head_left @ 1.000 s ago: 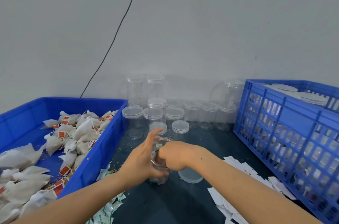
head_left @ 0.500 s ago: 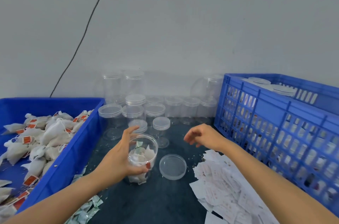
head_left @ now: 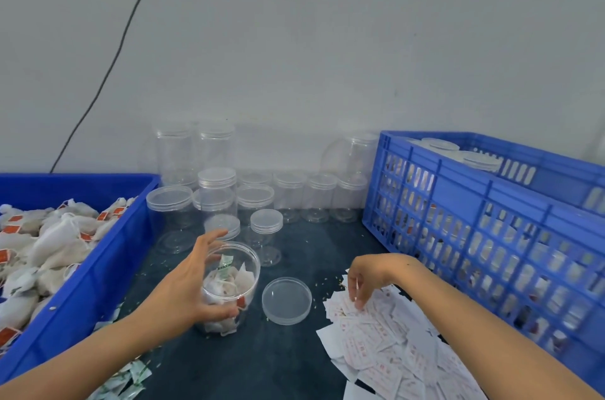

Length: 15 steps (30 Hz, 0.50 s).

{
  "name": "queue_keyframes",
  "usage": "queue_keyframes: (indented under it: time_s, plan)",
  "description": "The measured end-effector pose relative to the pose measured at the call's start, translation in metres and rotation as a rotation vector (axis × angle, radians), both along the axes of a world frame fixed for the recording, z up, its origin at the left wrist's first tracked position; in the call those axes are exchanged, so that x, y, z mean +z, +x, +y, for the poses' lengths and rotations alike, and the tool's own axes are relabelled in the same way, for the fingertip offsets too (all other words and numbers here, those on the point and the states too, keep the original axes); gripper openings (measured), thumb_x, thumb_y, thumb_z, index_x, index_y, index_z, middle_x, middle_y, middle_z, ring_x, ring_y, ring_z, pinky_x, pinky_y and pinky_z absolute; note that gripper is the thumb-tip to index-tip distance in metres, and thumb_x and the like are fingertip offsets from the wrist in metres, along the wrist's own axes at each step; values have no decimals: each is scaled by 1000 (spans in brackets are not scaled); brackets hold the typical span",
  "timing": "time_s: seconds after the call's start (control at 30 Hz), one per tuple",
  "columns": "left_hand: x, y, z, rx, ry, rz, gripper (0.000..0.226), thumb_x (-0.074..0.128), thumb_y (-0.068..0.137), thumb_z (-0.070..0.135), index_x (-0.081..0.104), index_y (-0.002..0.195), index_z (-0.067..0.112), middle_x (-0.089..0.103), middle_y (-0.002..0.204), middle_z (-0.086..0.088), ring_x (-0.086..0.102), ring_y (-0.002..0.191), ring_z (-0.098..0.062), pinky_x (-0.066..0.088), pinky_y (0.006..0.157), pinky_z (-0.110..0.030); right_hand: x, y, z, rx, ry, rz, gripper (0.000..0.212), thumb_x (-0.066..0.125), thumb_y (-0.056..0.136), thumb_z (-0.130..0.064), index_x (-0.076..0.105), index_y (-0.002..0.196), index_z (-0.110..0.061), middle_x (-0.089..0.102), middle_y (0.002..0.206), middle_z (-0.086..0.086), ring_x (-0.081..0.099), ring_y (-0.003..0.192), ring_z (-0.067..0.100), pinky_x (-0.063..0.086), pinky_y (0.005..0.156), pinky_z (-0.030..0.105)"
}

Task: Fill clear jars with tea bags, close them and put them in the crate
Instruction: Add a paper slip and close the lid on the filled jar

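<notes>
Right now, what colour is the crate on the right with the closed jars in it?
Blue. The slotted crate shows best in the head view, the only one here.

Lid [head_left: 286, 300] right of jar [head_left: 229, 285]; crate [head_left: 491, 219] beyond

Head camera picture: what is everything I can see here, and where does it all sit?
Open jar: one, clear, part-filled with tea bags, centre of table.
Loose lid: one, clear, flat beside that jar.
Empty jars: a dozen or so, clear, lidded, by the wall.
Tea bags: many, white with red tags, in the blue bin at left.
Crate: one, blue, at right, lidded jars inside.
Paper slips: a pile, white, front right.
Cable: one, black, on the wall.
Left hand: grips the open jar.
Right hand: fingers on the slips.
</notes>
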<state>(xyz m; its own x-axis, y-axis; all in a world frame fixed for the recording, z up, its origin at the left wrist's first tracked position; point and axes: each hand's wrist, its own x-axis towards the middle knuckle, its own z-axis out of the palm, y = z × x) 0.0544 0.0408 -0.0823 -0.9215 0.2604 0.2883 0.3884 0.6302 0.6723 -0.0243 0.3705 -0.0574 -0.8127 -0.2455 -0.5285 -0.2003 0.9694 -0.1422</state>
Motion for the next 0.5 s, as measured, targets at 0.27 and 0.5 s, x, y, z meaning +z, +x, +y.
queue_keyframes:
  time_s: [0.27,0.5]
  plan:
    - [1,1,4,-36,4,-18,118,91,60,35,0,126,74,31,139,30,43,122,8,35,99,-8,5,-1,-2,33,91,12,32,71,85,-21,66,114,-8,62,106,0,55,94,17,47,86,28]
    - [3,1,5,-45,73,-74,131,91,59,31,-9,133,70,37,142,25,42,131,2,31,105,-10,72,22,-39,148,-319,296,18,71,86,-20,60,73,-25,59,77,-14,53,70,1,41,63,15]
